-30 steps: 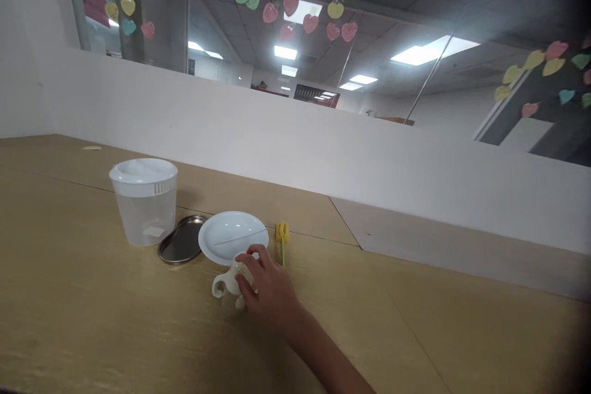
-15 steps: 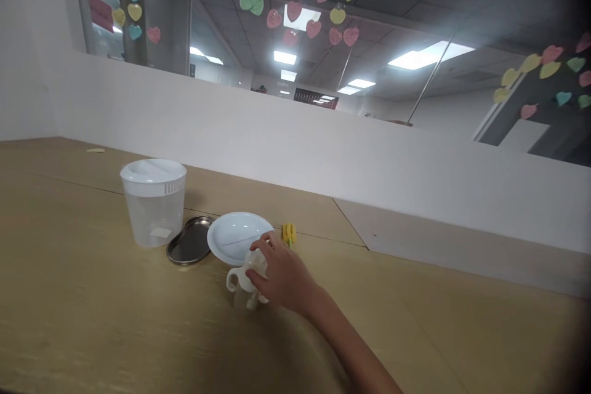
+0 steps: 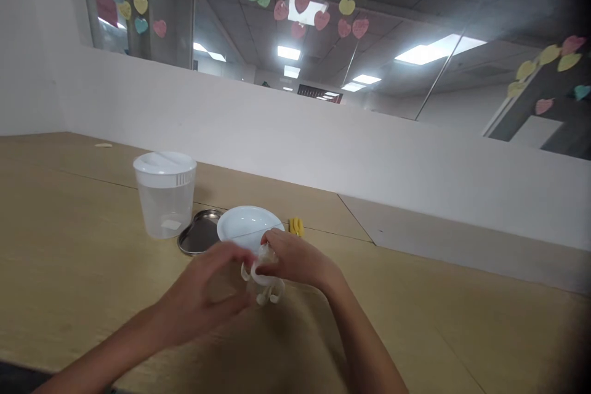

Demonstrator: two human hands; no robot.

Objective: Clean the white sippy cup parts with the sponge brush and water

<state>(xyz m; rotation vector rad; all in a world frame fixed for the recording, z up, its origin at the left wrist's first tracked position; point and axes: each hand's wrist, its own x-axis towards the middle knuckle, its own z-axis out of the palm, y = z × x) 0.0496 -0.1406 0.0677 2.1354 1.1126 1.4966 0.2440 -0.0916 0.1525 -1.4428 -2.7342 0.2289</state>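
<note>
A clear baby bottle [image 3: 265, 279] with a white collar and curved white side handles is on the wooden table. My right hand [image 3: 298, 260] is closed over its top, thumb and fingers around the clear cap. From the left, my left hand [image 3: 198, 297] is beside the bottle, thumb and fingers spread apart and slightly blurred. Whether its fingertips touch the bottle I cannot tell. Just behind the bottle is a white plate [image 3: 244, 221], partly covered by my right hand.
Left of the plate lies a shiny metal tray [image 3: 202, 233]. A clear plastic bucket [image 3: 165, 200] with a white lid stands farther left. A small yellow object [image 3: 296, 226] lies right of the plate. Behind the table [image 3: 415, 320] runs a white wall [image 3: 258, 129] below windows.
My left hand has come into view from the lower left and reached the bottle's side. My right hand stays on the bottle's top. The view has shifted slightly.
</note>
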